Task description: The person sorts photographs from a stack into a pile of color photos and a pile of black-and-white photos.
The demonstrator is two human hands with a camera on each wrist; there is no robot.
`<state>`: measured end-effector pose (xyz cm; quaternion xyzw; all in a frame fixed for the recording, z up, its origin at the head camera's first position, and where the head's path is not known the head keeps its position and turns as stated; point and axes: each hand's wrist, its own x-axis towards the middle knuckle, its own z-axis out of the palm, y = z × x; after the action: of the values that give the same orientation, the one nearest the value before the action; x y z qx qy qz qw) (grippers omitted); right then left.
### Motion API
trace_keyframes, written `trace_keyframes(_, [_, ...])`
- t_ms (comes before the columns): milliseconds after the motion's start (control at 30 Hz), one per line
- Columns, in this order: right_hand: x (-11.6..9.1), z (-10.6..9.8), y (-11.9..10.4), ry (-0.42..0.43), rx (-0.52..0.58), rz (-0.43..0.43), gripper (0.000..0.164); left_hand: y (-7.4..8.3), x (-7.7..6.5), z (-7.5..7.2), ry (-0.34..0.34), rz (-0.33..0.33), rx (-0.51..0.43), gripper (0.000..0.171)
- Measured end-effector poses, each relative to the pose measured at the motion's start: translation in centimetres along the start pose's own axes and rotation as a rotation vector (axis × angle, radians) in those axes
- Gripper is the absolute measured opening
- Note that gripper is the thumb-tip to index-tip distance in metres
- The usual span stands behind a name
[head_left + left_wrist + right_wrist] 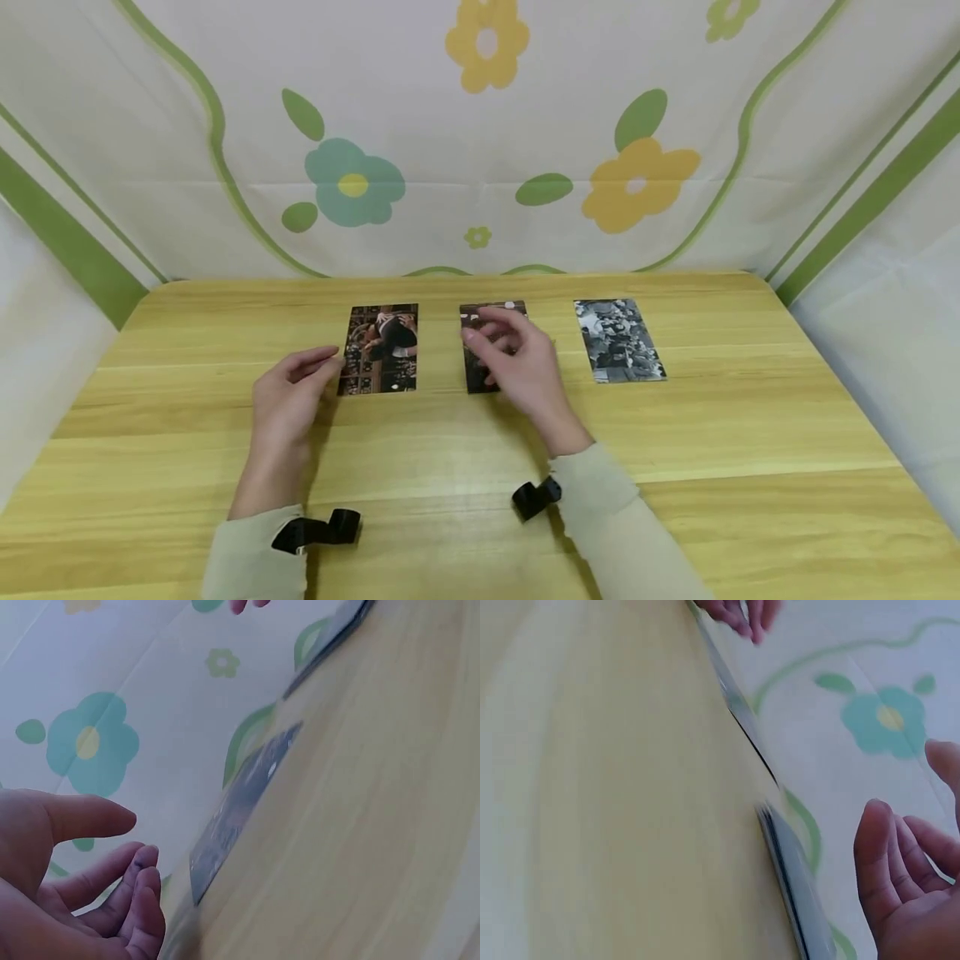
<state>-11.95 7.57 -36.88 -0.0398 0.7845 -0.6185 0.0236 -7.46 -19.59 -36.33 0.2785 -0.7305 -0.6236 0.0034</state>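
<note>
Floral cloth backdrop (480,142) behind and around a pale wooden table (480,450). Three photo cards lie flat in a row near the far edge, well apart from each other: left card (380,348), middle card (487,346), right card (618,340), this one black-and-white.

Left hand (288,400) sits just beside the left card's near-left edge, fingers (139,889) loosely bent and relaxed, thumb out, holding nothing; cannot tell if the fingertips touch the card. Right hand (517,358) hovers over the middle card and hides part of it, fingers (885,855) relaxed and slightly apart, no pinch visible; the wrist view shows an empty palm.

Progress, as a judgement: all three cards look laid out and squared in line, nothing in hand. Middle card seems the one being attended to; otherwise little looks left.
</note>
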Motion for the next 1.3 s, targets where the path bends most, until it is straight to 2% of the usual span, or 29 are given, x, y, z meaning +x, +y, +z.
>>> trace_keyframes(133, [0.0,-2.9,0.6,0.059,-0.004,0.015,0.051,0.5,-0.7,1.2,-0.081,-0.011,-0.058,0.042])
trace_keyframes(300, [-0.3,-5.3,1.9,0.087,-0.028,0.046,0.048,0.6,-1.7,3.9,-0.175,0.007,-0.112,0.039])
trace_keyframes(500, [-0.7,-6.6,2.9,0.094,-0.080,0.102,0.049,0.1,-2.5,7.3,-0.255,0.057,-0.146,0.037])
trace_keyframes(700, [-1.4,-7.2,3.5,0.068,-0.089,0.176,0.044,-0.7,-2.9,9.7,-0.303,0.099,-0.187,0.037])
trace_keyframes(900, [-1.5,-8.0,4.3,0.051,-0.104,0.192,0.040,-1.2,-3.0,10.7,-0.318,0.100,-0.139,0.036])
trace_keyframes(1300, [-1.7,-8.2,4.6,0.053,-0.131,0.184,0.041,-1.3,-3.2,11.4,-0.289,0.127,-0.038,0.033])
